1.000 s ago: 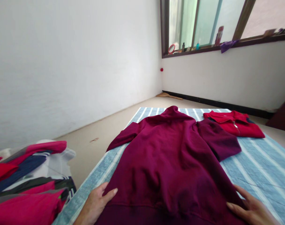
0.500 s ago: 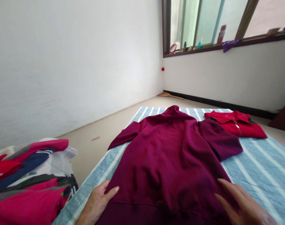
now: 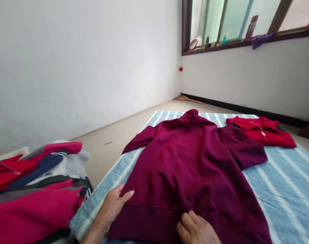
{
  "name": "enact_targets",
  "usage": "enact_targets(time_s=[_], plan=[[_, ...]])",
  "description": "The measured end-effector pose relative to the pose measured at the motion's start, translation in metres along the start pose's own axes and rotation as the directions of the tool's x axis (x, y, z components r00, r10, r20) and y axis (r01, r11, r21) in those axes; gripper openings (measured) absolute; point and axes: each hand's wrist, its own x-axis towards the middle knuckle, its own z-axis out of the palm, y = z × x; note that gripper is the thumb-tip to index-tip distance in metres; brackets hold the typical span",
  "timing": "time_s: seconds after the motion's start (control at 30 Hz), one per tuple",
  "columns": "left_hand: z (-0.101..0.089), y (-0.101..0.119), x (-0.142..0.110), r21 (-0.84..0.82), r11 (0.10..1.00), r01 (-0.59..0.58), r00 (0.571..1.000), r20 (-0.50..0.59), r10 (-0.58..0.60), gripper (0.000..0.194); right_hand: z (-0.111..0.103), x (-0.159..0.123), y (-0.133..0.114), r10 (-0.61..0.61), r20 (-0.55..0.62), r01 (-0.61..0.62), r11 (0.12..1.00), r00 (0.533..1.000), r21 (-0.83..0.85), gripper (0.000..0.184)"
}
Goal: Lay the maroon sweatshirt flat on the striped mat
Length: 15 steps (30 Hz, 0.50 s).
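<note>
A maroon sweatshirt (image 3: 180, 169) lies spread out in front of me, its neck end away from me and its sleeves out to the sides. At its lower left edge is my left hand (image 3: 112, 205), thumb on top of the cloth and the other fingers partly hidden at the edge; the hand looks closed on it. My right hand (image 3: 196, 228) has curled fingers pinching the cloth at the middle of the wide bottom hem (image 3: 149, 220). Some wrinkles run up from the pinched spot.
Under the sweatshirt is a blue-and-white striped sheet (image 3: 284, 183). A folded red zip-neck top (image 3: 276, 135) lies at the far right. On the left is a pile of clothes (image 3: 40, 206). A white wall (image 3: 80, 67) and a window sill with small items (image 3: 224, 41) stand beyond.
My right hand has moved left from the right edge of the sweatshirt to the middle of its hem and closed there. The left hand stays at the left edge. The view has shifted slightly.
</note>
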Motion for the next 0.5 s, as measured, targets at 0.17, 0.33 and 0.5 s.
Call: enact_targets(time_s=[0.17,0.33,0.5], plan=[[0.003,0.000,-0.002,-0.046,0.999,0.021,1.000,0.013,-0.021,0.046,-0.014,-0.006,-0.004,-0.023,0.197,0.013,0.999,0.980,0.050,0.020],[0.004,-0.001,-0.002,-0.036,0.999,0.010,1.000,0.021,-0.009,0.052,-0.025,-0.002,-0.004,-0.056,0.316,0.022,0.994,0.947,0.109,0.032],[0.003,-0.001,-0.002,0.015,1.000,-0.027,1.000,-0.004,0.027,0.056,-0.032,-0.001,0.001,-0.078,0.346,-0.005,0.973,0.935,0.231,0.038]])
